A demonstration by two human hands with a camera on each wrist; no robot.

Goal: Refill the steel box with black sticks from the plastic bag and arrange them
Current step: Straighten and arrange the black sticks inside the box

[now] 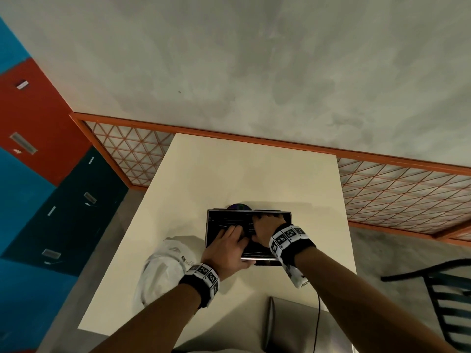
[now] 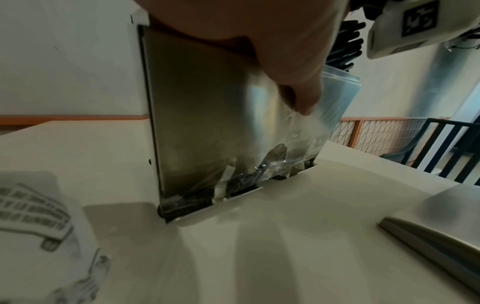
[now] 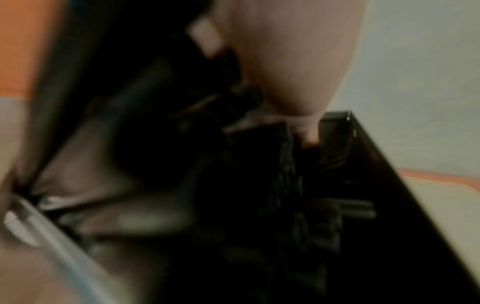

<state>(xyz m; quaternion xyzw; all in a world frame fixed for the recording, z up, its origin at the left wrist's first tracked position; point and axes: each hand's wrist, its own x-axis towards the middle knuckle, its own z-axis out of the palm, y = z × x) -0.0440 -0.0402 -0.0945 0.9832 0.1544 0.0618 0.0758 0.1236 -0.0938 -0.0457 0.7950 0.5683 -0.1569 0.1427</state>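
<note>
The open steel box (image 1: 211, 225) stands in the middle of the cream table (image 1: 229, 174), with black sticks (image 1: 229, 221) lying across its inside. My left hand (image 1: 226, 247) reaches over the near rim, fingers among the sticks. Its thumb (image 2: 298, 86) pins a clear plastic bag (image 2: 311, 133) against the box's outer wall (image 2: 202, 115); black stick ends (image 2: 348, 41) show above it. My right hand (image 1: 266, 225) is inside the box at the right, fingers curled down on a bundle of sticks (image 3: 285, 174). The right wrist view is blurred.
A crumpled white printed bag (image 1: 163, 271) lies left of the box. A steel lid (image 1: 293, 322) rests at the table's near edge, with a thin cable (image 1: 317, 314) over it. A dark round object (image 1: 239, 207) sits behind the box. A black chair (image 1: 446, 296) stands right.
</note>
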